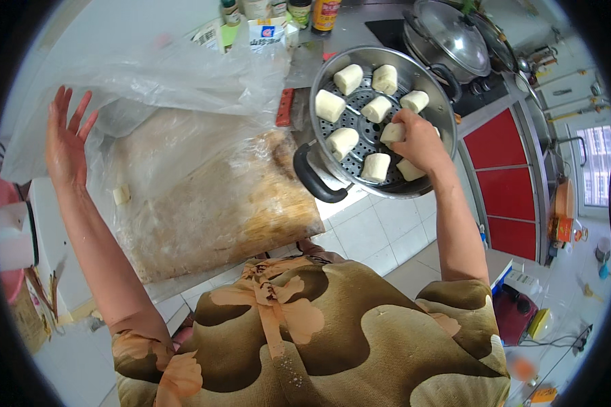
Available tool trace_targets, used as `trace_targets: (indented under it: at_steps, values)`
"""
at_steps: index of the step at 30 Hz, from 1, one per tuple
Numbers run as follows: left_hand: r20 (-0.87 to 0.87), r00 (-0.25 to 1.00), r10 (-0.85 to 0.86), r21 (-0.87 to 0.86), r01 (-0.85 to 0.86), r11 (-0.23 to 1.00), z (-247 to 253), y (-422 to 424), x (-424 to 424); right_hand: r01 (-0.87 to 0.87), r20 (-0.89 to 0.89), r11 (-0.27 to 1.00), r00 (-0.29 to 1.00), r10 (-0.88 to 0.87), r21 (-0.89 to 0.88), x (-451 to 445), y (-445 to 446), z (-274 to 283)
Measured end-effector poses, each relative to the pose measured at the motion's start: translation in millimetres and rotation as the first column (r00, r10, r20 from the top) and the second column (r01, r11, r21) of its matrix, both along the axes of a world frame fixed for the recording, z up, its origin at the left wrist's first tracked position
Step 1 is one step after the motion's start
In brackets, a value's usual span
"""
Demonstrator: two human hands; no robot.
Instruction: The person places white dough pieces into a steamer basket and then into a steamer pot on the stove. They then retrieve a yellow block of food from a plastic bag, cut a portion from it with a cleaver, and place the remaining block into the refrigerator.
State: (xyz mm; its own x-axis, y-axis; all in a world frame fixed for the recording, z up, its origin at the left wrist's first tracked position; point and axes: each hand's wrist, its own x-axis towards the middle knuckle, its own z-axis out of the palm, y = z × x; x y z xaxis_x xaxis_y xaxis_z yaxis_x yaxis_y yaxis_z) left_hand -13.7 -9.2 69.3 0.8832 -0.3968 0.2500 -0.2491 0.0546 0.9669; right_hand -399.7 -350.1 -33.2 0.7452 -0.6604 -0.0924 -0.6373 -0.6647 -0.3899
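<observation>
My right hand (pixel 421 140) reaches into a round metal steamer pot (pixel 322 68) with black handles, its fingers closed around a white dough piece (pixel 392 133). Around it, several similar pieces, such as one dough roll (pixel 330 106), lie spaced apart on the perforated steamer plate (pixel 354 119). My left hand (pixel 70 137) is raised at the left, fingers spread, holding nothing, beside clear plastic sheeting (pixel 183 81). The sheeting partly covers a floury wooden board (pixel 209 203). One small dough piece (pixel 121 194) lies at the board's left side, near my left forearm.
A red-handled cleaver (pixel 285 107) lies between the board and the steamer. Seasoning bottles (pixel 327 15) and a white packet (pixel 266 34) stand behind. At the upper right, a lidded pot (pixel 453 43) sits on the stove. Red cabinet doors (pixel 503 180) are at the right.
</observation>
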Motion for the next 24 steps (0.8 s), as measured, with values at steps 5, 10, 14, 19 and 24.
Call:
trace_targets:
  at_steps: [5, 10, 14, 19, 24]
  values:
    - [0.024, 0.999, 0.025, 0.004, -0.026, 1.0, 3.4, 10.5, 2.1, -0.005, -0.106, 0.999, 0.994, 0.011, 0.049, 9.7, -3.4, -6.2]
    - [0.008, 1.0, -0.011, -0.005, 0.011, 1.0, -2.6, 2.5, 4.7, -0.036, -0.156, 0.988, 0.988, 0.012, -0.152, -5.7, 0.8, -11.3]
    - [-0.002, 1.0, 0.019, 0.008, -0.019, 1.0, -1.7, 2.4, 1.7, -0.114, -0.171, 0.968, 0.982, 0.076, -0.224, -8.1, -0.2, -20.7]
    - [0.014, 0.999, 0.035, 0.019, -0.035, 0.999, 1.6, 13.0, 7.6, -0.21, -0.214, 0.948, 0.964, 0.159, -0.24, 8.9, -3.9, -26.7]
    - [0.001, 1.0, 0.016, 0.004, -0.016, 1.0, 0.1, 9.0, 7.6, -0.107, -0.261, 0.986, 0.963, 0.071, -0.127, 3.3, 4.3, -4.7]
